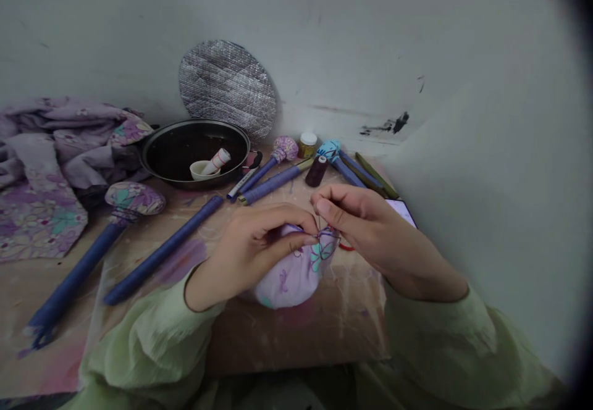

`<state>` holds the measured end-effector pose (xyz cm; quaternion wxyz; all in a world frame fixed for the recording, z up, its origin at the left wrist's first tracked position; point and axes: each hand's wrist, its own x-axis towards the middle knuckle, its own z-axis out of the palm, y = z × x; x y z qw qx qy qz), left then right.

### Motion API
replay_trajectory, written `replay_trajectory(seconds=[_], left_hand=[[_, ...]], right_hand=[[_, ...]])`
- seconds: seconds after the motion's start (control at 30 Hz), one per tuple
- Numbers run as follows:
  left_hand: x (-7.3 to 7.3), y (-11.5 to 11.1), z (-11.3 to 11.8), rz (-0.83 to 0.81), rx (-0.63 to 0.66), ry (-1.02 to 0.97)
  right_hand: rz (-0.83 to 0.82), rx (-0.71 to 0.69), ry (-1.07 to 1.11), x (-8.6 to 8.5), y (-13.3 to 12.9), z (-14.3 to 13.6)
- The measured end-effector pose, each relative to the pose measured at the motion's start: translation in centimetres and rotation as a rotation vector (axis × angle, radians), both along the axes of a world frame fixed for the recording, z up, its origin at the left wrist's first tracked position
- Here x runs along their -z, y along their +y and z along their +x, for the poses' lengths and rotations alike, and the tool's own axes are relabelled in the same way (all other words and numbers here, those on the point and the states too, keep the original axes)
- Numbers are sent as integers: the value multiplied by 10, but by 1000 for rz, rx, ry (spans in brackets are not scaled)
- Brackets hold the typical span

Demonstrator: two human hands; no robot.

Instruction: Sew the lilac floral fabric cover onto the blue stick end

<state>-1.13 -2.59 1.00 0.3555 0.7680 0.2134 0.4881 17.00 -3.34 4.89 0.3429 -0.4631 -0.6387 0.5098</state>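
Note:
A rounded bundle of lilac floral fabric (287, 280) is held over the table, near its front edge. My left hand (259, 243) pinches the fabric's upper edge between thumb and fingers. Close beside it, my right hand (352, 215) is closed in a pinch, with a dark thread running down from the fingertips to the cloth. Whether a needle sits in that pinch I cannot make out. A bit of a red ring-shaped thing (346, 247) shows under my right hand. Behind the hands stands a dark thread spool (316, 171).
Blue-wrapped sticks with floral padded heads (134, 200) lie left and behind, with a plain blue-wrapped stick (162, 252). A black pan (160, 172) holds a small white cup (204, 171). Lilac floral cloth (41, 194) is heaped left. A phone (402, 211) lies right, near the wall.

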Motion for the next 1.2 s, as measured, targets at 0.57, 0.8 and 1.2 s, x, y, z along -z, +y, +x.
replay_trajectory(seconds=[0.57,0.8,1.2], left_hand=[[-6,-13,-4,-142,214,-43],[-7,-14,-5,-196,234,-46],[-10,-11,-7,-324,278,-95]], right_hand=[[31,359,369,18,56,30],[-39,336,380,16,54,28],[-104,211,491,20,40,17]])
